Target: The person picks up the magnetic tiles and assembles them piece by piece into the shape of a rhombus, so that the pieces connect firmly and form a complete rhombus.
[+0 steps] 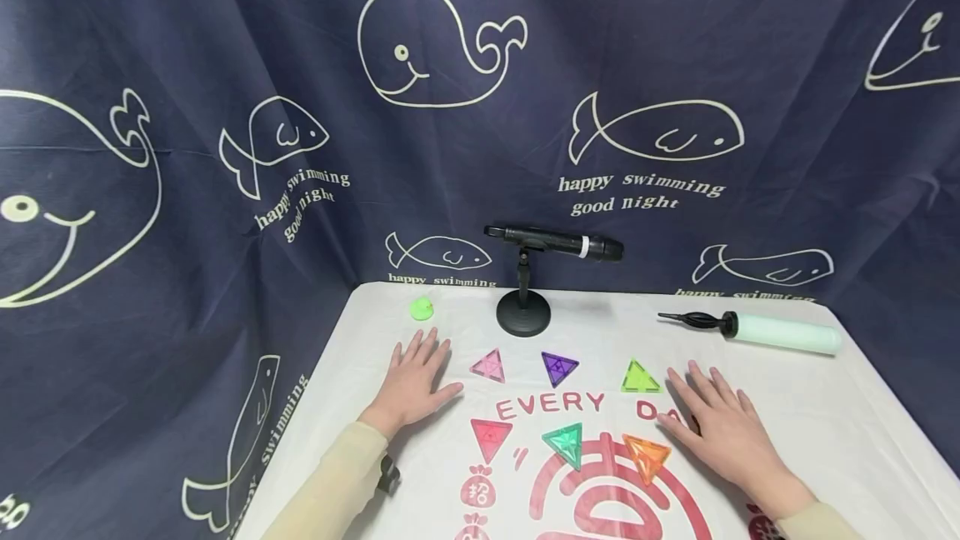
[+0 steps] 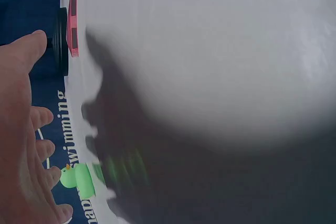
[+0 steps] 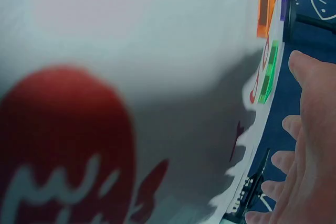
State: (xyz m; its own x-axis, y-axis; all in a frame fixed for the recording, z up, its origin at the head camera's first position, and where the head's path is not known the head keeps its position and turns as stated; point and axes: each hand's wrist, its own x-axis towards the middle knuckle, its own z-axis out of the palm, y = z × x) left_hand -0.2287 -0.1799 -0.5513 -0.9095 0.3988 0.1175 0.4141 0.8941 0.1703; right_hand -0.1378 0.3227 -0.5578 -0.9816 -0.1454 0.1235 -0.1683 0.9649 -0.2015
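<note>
Fingers spread and holding nothing, my left hand [image 1: 412, 382] hovers over the table's left side, near a light pink triangular tile [image 1: 490, 366]. My right hand [image 1: 723, 432] is likewise spread, beside a lime green triangular tile [image 1: 640, 377]. Between the hands lie two rows of translucent triangular tiles. A purple tile [image 1: 559, 367] sits mid-row at the back. The front row has a red-pink tile [image 1: 491, 437], a teal tile [image 1: 566, 445] and an orange tile [image 1: 647, 457]. Both wrist views show the hands casting shadows on the cloth.
A small green toy duck [image 2: 81, 179] stands beyond my left fingertips. At the back, a black microphone [image 1: 555, 242] rests on a round-based stand [image 1: 523, 312]. A pale green hand pump [image 1: 783, 333] lies back right. Dark blue curtain [image 1: 525, 157] hangs behind the printed white tablecloth [image 1: 420, 498].
</note>
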